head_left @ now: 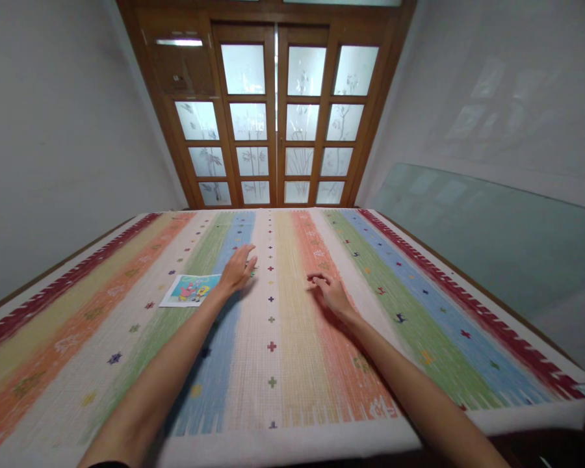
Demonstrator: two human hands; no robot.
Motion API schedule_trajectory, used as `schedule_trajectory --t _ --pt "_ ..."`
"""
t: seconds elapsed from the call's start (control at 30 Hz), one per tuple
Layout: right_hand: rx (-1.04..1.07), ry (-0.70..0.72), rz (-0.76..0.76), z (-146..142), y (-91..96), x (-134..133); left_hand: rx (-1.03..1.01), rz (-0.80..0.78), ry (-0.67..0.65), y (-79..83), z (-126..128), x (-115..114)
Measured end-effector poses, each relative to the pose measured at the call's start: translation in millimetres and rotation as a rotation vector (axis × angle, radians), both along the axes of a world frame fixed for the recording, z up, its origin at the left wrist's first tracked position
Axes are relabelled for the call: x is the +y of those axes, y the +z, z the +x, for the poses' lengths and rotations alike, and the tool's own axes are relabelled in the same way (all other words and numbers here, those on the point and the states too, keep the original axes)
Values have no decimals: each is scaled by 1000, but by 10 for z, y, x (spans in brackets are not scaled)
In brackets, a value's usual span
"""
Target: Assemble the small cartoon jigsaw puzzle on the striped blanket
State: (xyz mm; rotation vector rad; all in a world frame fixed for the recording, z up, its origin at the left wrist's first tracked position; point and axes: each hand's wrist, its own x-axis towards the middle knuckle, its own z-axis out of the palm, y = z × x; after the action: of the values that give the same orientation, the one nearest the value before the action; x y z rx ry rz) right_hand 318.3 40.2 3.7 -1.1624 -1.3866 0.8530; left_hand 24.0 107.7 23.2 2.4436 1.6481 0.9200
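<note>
My left hand (238, 268) reaches out over the striped rug (292, 364), fingers stretched flat and apart, with nothing visible in them. Its heel lies just right of a small cartoon picture card (191, 290) that rests flat on the rug. My right hand (329, 290) hovers low over the orange stripe, fingers curled loosely with the tips drawn together; nothing shows between them. The two hands are about a hand's width apart, either side of the row of small crosses.
The many-coloured striped rug covers a wide flat surface with a dark red patterned border (492, 318). A wooden door with frosted glass panes (273, 117) stands at the far end. A large glass sheet (492, 234) leans along the right wall.
</note>
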Motion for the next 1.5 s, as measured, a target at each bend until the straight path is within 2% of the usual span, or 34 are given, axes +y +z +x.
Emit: schedule_trajectory --t 0.13,0.23,0.43,0.57,0.7,0.87,1.5 --pt "-256 17 149 229 106 -81 -15 57 -35 178 -29 -239" --pt "-464 96 238 333 117 -214 6 59 -124 172 1 -505" --pt "-778 309 327 270 -6 -514 147 -127 -356 -103 171 -1021" --pt "-855 358 317 215 -120 -632 199 -164 -423 -289 215 -1200" --pt "-973 359 275 226 -182 -679 202 -151 -422 -388 166 -1237" --pt "-1100 362 276 231 -170 -700 282 -142 -445 -410 124 -1229" --pt "-1130 348 328 235 -190 -704 304 -146 -448 -448 109 -1236"
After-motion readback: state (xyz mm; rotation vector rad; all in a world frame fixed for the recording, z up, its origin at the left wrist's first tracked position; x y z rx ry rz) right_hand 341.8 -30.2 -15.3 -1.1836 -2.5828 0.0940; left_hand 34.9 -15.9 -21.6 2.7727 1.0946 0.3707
